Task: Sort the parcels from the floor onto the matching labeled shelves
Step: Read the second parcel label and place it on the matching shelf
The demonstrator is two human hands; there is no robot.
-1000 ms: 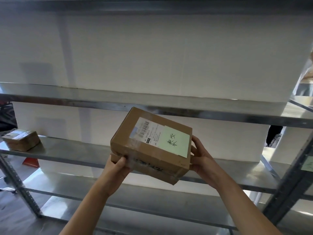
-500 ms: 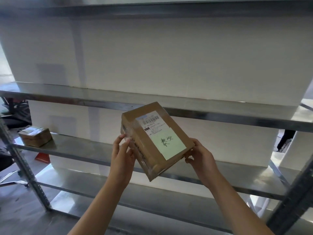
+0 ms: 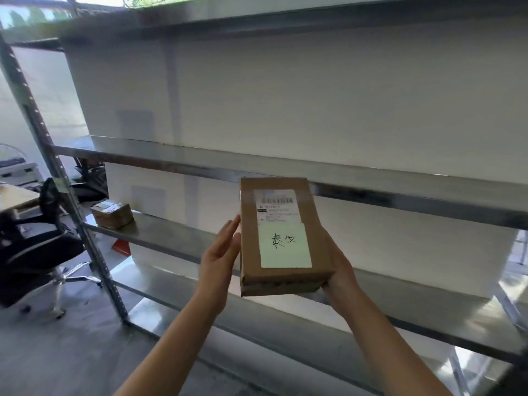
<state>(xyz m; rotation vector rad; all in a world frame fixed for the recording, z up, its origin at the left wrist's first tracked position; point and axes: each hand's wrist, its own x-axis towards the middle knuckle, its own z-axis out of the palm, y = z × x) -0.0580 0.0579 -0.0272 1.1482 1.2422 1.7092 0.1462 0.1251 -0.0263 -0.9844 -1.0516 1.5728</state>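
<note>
**Parcel.** The parcel, a flat brown cardboard box, is held in the air in front of the metal shelving. It touches no shelf. Its labelled face is turned towards the camera, long side upright. A printed shipping label with a barcode sits on the upper half. A pale green note with two handwritten characters covers the lower half.

**Grips.** The left grip is released: its fingers lie straight and flat against the left edge of the parcel. The right grip grasps the lower right corner and carries the parcel from the side and below. Its fingers are hidden behind the box.

**Surroundings.** The middle shelf runs behind the parcel. A second parcel rests at its far left end, well apart from the held one. The upper shelf and the lower shelf carry nothing within view. Paler rectangular patches show on the white back panels. It is not possible to tell whether these are shelf labels. An office chair stands on the floor to the left of the rack.

**Step in hand.** Judged from the pose, the destination is being read from the green note. Placement is not yet done.

**Next move.** Match the handwritten characters to a shelf label, then carry the parcel to that shelf. Keep the right grip clenched until the base rests flat on the shelf. No readable shelf label is in view, so the matching one probably has to be located first.
</note>
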